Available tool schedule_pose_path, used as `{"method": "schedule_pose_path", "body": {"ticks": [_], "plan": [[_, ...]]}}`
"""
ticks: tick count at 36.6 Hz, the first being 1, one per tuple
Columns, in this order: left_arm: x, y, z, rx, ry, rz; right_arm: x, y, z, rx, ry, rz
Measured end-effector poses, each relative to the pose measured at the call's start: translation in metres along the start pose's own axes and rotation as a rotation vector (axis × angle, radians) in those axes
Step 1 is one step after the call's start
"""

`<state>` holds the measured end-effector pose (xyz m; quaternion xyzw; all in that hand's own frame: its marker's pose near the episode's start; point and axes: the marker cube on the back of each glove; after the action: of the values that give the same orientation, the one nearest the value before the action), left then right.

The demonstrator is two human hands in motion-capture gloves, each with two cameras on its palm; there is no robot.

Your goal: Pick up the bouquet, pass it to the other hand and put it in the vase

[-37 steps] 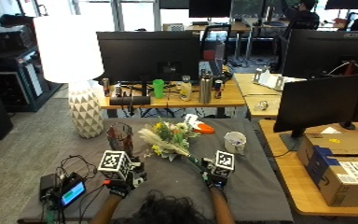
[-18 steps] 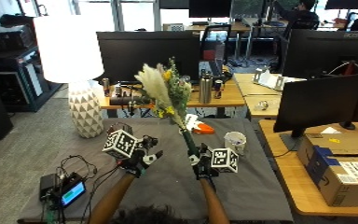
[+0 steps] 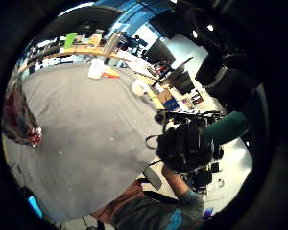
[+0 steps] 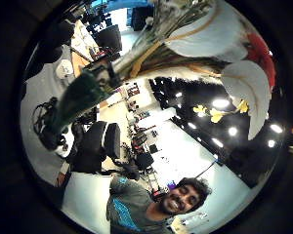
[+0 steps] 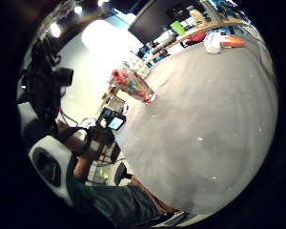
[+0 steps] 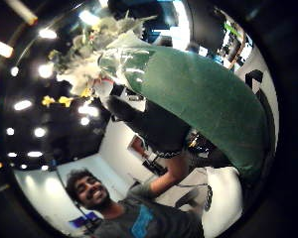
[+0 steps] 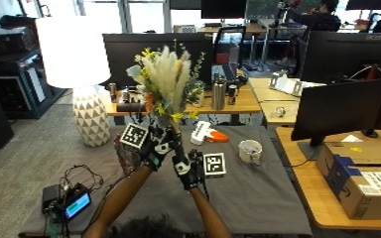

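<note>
The hand-over step appears to be in hand. The right hand is curled round the low stem of the bouquet of pale feathery plumes and small yellow flowers, and the left hand is wrapped round the stem just above it. The bouquet is held upright above the grey-clothed worktop. Next, one hand's release is called for, then carriage to the patterned glass vase just beyond the left hand.

Overhead rear view, palm views close, perhaps sharing table
</note>
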<state>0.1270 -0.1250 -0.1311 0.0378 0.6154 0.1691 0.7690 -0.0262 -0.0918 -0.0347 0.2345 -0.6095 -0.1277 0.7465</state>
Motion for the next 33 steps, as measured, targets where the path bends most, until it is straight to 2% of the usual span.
{"method": "schedule_pose_path", "body": {"ticks": [5, 8, 10, 16, 22, 26, 28, 31, 32, 33], "plan": [[0.013, 0.001, -0.001, 0.011, 0.015, 0.048, 0.003, -0.002, 0.016, -0.026, 0.002, -0.044], [0.014, -0.003, -0.005, 0.046, -0.006, 0.121, -0.002, -0.001, 0.028, -0.052, -0.012, -0.102], [0.015, -0.006, -0.008, 0.081, -0.011, 0.164, -0.006, 0.002, 0.036, -0.067, -0.022, -0.062], [0.035, 0.004, -0.013, 0.179, 0.009, 0.132, -0.009, 0.004, 0.051, -0.111, -0.035, -0.053], [0.040, 0.000, -0.015, 0.171, 0.006, 0.151, -0.013, 0.006, 0.051, -0.212, -0.025, -0.007], [0.041, -0.014, -0.030, 0.161, -0.013, 0.154, -0.008, 0.011, 0.036, -0.370, 0.150, 0.052], [0.041, -0.029, -0.051, 0.179, -0.094, 0.215, -0.002, 0.016, 0.020, -0.464, 0.312, 0.096], [0.054, -0.052, -0.084, 0.209, -0.272, 0.450, 0.004, 0.021, -0.007, -0.516, 0.470, 0.172], [0.063, -0.056, -0.090, 0.212, -0.284, 0.512, 0.006, 0.021, -0.016, -0.508, 0.499, 0.192], [0.073, -0.058, -0.094, 0.216, -0.267, 0.536, 0.007, 0.020, -0.025, -0.492, 0.527, 0.205]]}}
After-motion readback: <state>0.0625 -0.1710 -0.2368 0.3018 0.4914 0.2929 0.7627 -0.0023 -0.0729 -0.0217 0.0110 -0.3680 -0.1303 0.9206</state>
